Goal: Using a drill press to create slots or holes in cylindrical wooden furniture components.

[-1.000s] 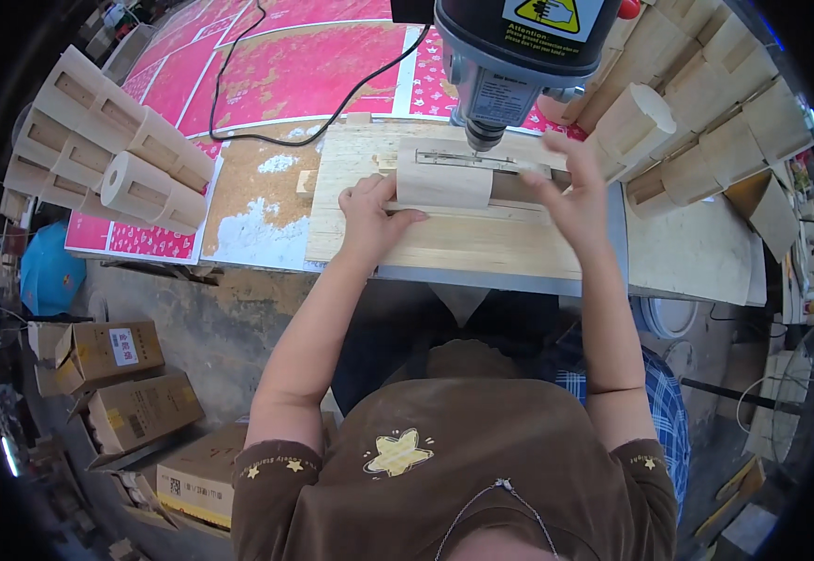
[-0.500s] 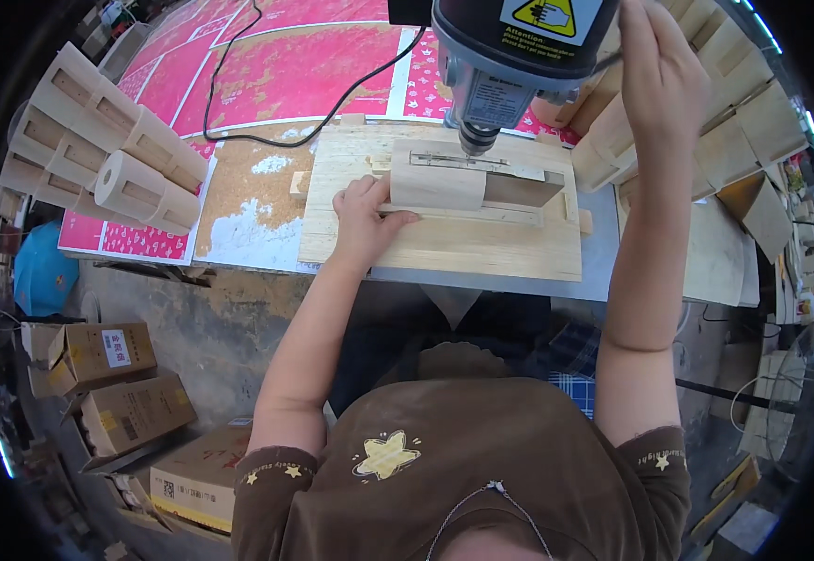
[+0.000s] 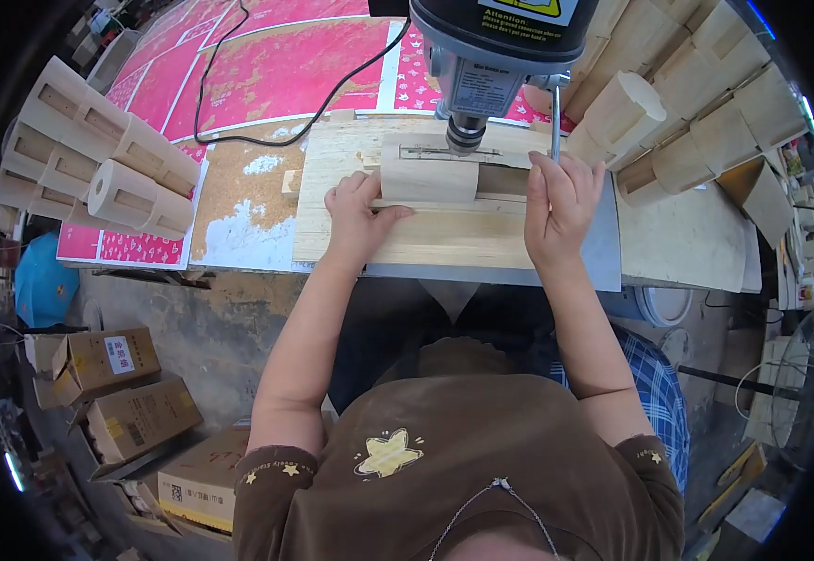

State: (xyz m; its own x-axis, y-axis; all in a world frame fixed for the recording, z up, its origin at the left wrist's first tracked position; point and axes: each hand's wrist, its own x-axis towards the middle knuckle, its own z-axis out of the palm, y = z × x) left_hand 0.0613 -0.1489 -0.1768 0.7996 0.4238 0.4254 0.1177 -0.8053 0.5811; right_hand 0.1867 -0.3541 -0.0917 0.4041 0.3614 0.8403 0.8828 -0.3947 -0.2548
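A drill press with a dark motor housing stands over the work, its metal chuck right above a pale wooden cylinder. This cylinder lies on its side on a flat wooden board, with a long slot along its top. My left hand grips the cylinder's left end, thumb along the near side. On the right, my right hand is closed around the lower end of the press's metal lever. The drill tip is hard to make out.
Slotted wooden cylinders are stacked at the left, and more wooden cylinders at the right. A black cable crosses the pink-covered table. Cardboard boxes stand on the floor at the left.
My right hand has come down and inward, pulling the lever from raised to hanging down. The chuck looks slightly lower against the cylinder. My left hand keeps its hold on the cylinder.
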